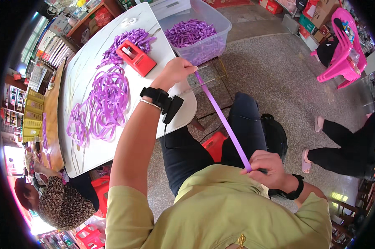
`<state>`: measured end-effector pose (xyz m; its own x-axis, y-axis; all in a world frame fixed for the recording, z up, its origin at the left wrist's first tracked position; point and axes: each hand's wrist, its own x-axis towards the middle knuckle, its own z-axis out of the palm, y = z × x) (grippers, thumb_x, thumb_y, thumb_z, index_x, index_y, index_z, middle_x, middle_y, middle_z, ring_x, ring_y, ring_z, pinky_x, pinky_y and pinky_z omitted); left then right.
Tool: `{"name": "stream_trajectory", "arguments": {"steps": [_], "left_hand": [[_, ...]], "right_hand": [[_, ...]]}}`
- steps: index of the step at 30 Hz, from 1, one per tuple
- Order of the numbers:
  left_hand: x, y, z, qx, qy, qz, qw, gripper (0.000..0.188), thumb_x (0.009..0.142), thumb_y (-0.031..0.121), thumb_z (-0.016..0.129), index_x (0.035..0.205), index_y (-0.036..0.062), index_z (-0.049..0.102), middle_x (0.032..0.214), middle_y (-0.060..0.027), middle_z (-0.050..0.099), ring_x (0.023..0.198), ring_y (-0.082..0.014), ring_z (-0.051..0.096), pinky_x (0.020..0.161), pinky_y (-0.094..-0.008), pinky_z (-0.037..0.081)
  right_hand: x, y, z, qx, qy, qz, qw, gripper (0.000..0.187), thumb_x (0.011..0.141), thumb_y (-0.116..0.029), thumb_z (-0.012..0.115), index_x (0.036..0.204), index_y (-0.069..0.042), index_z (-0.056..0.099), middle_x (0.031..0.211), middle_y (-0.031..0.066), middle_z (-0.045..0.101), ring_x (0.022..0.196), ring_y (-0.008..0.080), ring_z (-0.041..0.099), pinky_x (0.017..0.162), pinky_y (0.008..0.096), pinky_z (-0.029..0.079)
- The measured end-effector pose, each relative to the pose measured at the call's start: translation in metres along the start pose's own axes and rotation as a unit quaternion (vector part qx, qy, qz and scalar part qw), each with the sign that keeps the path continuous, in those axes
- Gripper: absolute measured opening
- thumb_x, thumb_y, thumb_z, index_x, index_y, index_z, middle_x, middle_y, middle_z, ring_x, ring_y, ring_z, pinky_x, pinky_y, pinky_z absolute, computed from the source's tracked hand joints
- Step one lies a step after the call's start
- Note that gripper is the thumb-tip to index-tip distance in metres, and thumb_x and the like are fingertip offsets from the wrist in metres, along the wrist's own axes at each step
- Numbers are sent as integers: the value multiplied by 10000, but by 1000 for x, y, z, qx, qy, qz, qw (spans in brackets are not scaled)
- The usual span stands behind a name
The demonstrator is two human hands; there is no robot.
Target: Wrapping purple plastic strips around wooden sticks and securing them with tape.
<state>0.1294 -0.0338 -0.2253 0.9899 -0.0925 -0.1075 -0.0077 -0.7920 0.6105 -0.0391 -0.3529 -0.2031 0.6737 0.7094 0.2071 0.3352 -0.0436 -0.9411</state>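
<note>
Together, the left hand [180, 71], upper centre, and right hand [267, 168], lower right, grip a taut purple ribbon [224, 122] in closed fingers.

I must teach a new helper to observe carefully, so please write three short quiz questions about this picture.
1. How many hands hold the long purple strip?
2. What lies in the translucent bin: A) cardboard boxes, B) purple pieces, C) shoes?
3. Which of these hands is nearer to the red dispenser?

Key: 1. Two: the left hand and the right hand. 2. B. 3. The left hand.
</note>
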Motion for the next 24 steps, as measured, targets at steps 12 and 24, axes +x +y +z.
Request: {"name": "stream_trajectory", "arguments": {"steps": [12,24], "left_hand": [[2,-11,1,26,16,62,998,251,727,277,596,769,33,631,627,-139,578,576,-255,553,565,-348,423],[-3,-4,4,-16,50,25,998,179,699,249,612,720,77,656,644,-127,598,609,-292,580,580,-365,453]], "right_hand": [[86,-66,-43,60,51,-20,997,178,780,-87,489,828,21,622,578,27,555,427,59,467,431,196,366],[299,-42,-68,147,3,-91,985,323,887,-201,420,1021,55,563,508,-64,342,507,31,333,476,176,260]]}}
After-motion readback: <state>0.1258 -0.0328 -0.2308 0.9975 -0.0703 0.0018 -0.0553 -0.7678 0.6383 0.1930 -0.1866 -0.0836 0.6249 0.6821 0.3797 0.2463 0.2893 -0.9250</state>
